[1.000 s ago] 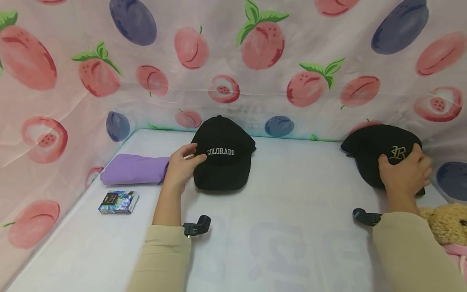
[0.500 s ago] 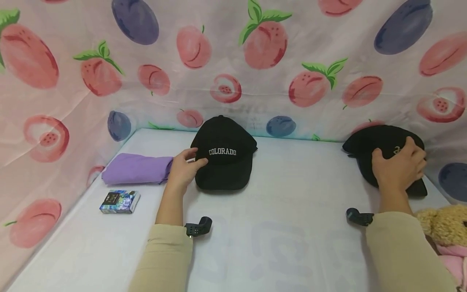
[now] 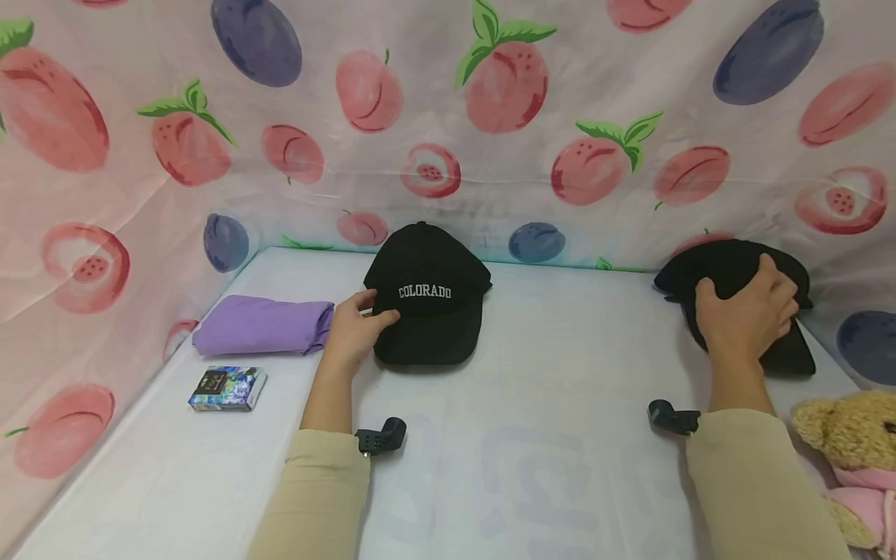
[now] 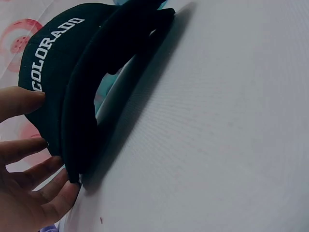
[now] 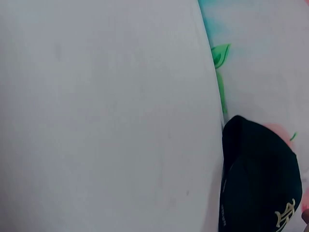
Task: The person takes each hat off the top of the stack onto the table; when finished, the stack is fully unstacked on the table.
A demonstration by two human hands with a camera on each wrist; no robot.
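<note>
A black baseball cap lettered COLORADO (image 3: 427,327) rests against the patterned cloth, left of centre in the head view. My left hand (image 3: 357,327) is at its left side, thumb over the front, fingertips right at the edge; the left wrist view shows those fingers (image 4: 41,174) lightly extended along the cap's side. At the far right is a second black cap (image 3: 700,268), which bears a gold embroidered emblem (image 5: 285,215) in the right wrist view. My right hand (image 3: 747,315) hovers in front of this cap with thumb and fingers spread, covering the emblem in the head view.
On the left lie a folded purple cloth (image 3: 259,325) and a small blue patterned box (image 3: 227,388). A teddy bear in pink (image 3: 850,443) sits at the right edge. A fruit-print cloth (image 3: 490,179) walls the back of the white table (image 3: 546,404).
My right hand has shifted left across the second cap, uncovering the cap's lower right part and hiding its emblem. The left hand has hardly moved.
</note>
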